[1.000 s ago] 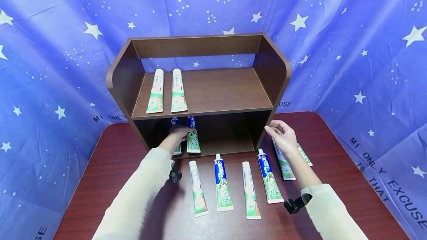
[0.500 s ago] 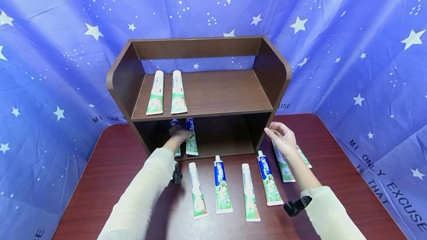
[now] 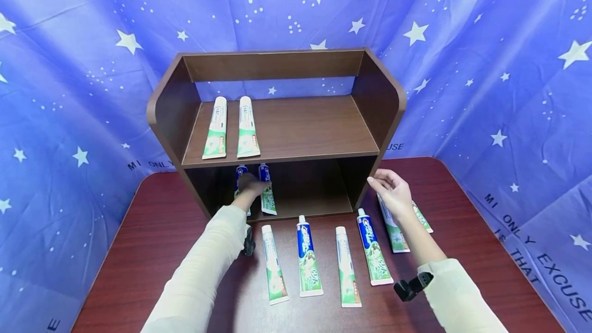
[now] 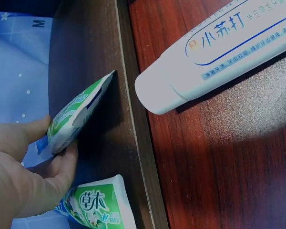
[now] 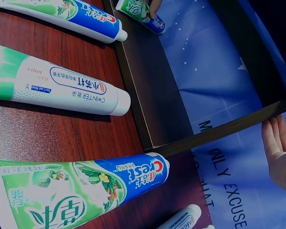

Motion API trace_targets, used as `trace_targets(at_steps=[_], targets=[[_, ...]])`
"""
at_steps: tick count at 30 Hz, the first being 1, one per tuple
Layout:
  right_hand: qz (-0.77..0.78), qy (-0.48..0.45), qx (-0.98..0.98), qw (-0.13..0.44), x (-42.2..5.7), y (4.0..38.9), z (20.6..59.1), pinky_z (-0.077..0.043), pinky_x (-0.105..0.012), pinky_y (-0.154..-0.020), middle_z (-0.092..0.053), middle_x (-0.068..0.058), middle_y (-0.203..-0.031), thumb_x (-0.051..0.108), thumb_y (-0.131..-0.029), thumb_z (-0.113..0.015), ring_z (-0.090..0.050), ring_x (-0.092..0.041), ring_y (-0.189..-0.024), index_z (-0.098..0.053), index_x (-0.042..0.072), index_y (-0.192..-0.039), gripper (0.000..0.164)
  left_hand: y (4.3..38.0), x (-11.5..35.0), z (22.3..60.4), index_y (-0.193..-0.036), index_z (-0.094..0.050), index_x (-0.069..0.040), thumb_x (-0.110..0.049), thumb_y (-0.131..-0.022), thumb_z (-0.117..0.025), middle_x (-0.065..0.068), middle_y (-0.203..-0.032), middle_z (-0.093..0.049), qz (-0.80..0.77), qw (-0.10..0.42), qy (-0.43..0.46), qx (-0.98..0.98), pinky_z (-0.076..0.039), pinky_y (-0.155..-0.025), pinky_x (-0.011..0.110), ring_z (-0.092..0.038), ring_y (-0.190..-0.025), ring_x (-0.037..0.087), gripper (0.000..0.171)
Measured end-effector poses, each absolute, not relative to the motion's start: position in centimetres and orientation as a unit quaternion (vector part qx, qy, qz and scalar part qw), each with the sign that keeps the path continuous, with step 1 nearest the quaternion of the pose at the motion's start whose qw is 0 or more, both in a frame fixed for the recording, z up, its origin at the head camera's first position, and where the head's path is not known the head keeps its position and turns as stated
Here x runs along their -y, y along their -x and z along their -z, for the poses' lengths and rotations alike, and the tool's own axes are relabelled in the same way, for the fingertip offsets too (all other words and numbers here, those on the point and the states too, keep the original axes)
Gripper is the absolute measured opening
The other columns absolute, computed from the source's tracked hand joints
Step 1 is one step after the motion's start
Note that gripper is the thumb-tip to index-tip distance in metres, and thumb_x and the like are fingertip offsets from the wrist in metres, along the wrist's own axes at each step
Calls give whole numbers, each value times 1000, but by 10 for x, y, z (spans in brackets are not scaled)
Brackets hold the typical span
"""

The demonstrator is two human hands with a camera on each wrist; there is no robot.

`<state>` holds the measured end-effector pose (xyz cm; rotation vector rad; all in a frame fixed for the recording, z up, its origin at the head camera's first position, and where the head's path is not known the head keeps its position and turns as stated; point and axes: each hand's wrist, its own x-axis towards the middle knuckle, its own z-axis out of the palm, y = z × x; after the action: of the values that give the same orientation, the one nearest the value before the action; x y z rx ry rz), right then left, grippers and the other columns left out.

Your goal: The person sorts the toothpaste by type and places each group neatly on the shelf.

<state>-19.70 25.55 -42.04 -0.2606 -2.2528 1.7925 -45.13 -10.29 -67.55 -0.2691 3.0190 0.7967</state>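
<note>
My left hand (image 3: pixel 252 185) reaches into the lower compartment of the brown shelf (image 3: pixel 277 157). There it pinches a blue-and-green toothpaste tube (image 4: pixel 78 109) between thumb and fingers. This tube is turned partly on its side, its flat end close to the compartment's front edge. Left of it lies a second blue-and-green tube (image 4: pixel 97 202), partly hidden by the hand in the head view. My right hand (image 3: pixel 393 191) holds the front edge of the shelf's right side panel (image 5: pixel 229 128), thumb on one face and fingers on the other.
Two white-and-green tubes (image 3: pixel 248 127) lie on the upper board. In front of the shelf, white-and-green tubes (image 3: pixel 347 266) alternate with blue-and-green tubes (image 3: pixel 309 256) on the red-brown table (image 3: pixel 139 251). More tubes (image 3: pixel 393 227) lie under the right forearm. A starry blue curtain (image 3: pixel 69 91) surrounds the table.
The tube in my left hand has turned and looks narrower in the head view. My left hand and forearm have shifted slightly right. The right hand keeps its place on the shelf.
</note>
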Motion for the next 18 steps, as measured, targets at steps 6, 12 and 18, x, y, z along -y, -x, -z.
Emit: trace_targets(at_steps=[6, 12, 18], targets=[[-615, 87, 774, 125, -256, 198, 421, -49, -4, -78, -60, 26, -86, 11, -89, -66, -59, 11, -85, -58, 4, -108, 21, 460, 102, 688, -81, -67, -5, -77, -57, -70, 14, -83, -68, -229, -1, 68, -971, -51, -67, 37, -62, -77, 30, 75], [-608, 86, 779, 123, -256, 197, 422, -48, -3, -78, -59, 27, -85, 12, -90, -66, -58, 11, -84, -57, 1, -110, 25, 401, 94, 597, -98, -67, 5, -60, -69, -71, 22, -95, -69, -243, 21, 47, -969, -55, -74, 35, -65, -88, 34, 71], [-609, 86, 779, 120, -257, 197, 421, -48, -3, -78, -59, 27, -85, 13, -90, -66, -58, 12, -84, -56, -2, -112, 29, 339, 80, 496, -98, -65, 7, -22, -75, -64, 24, -99, -69, -261, 41, 57, -963, -57, -73, 38, -66, -88, 34, 37]])
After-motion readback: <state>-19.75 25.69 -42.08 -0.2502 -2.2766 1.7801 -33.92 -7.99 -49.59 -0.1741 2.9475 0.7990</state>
